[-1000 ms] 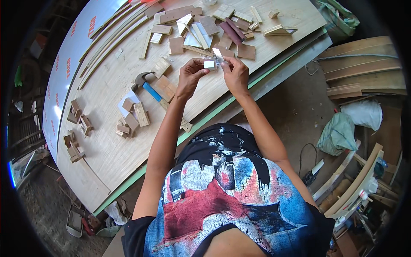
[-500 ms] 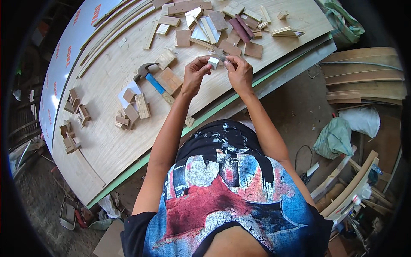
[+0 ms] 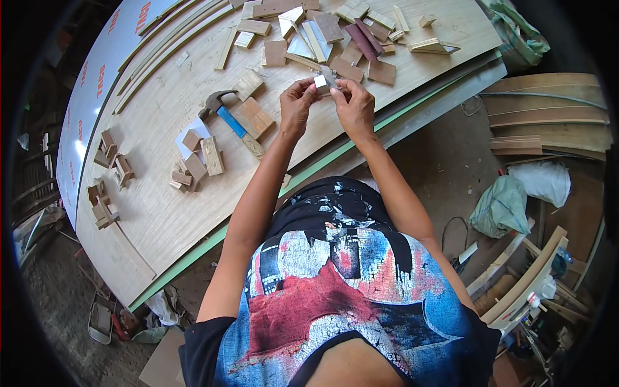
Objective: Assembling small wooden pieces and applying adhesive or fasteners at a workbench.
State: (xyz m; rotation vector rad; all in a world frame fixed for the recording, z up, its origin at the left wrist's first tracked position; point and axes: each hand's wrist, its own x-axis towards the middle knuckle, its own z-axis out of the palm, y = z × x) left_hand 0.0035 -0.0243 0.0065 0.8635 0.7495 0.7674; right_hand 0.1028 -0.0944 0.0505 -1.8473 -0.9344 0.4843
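Observation:
My left hand [image 3: 296, 106] pinches a small white-faced block [image 3: 321, 84] between thumb and fingers, over the near side of the board-topped table. Close on its right, my right hand [image 3: 356, 111] has its fingers closed on a thin grey flat piece [image 3: 330, 76], held against or just beside the block; its kind is not clear. Left of my hands lies a claw hammer [image 3: 231, 121] with a blue grip, head toward the far left. A brown wood block [image 3: 256, 117] and a pale one [image 3: 248, 84] lie near it.
Many wood offcuts [image 3: 329, 28] are strewn beyond my hands. Small block assemblies [image 3: 103, 206] stand at the left, and long strips [image 3: 171, 48] lie along the far edge. Right of the table are curved panels [image 3: 548, 116] and a green sack [image 3: 500, 205] on the floor.
The white block has been tilted so its bright face shows more. My right hand has shifted slightly left, nearer the left hand. The hammer and offcuts stay in place.

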